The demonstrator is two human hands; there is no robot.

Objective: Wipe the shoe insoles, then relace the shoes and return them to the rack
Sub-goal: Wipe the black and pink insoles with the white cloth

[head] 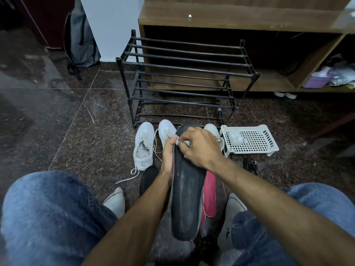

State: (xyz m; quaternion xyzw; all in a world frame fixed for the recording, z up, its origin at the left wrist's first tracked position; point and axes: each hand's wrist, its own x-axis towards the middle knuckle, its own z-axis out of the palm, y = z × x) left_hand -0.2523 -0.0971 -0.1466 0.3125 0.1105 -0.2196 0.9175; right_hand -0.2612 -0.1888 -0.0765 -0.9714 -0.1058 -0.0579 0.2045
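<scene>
Dark stone floor point(82, 131) carries a black rack point(184, 77), white shoes point(144, 146) and a white tray point(249, 140). Left hand point(169, 152) grips a black insole point(187, 191) upright by its edge; right hand point(199, 145) pinches a white wipe point(185, 144) against its top.

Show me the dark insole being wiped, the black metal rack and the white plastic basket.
dark grey foam insole point(189, 204): head view, mid-surface.
black metal shoe rack point(184, 69): head view, top front bar.
white perforated plastic basket point(253, 150): head view, near rim.
</scene>
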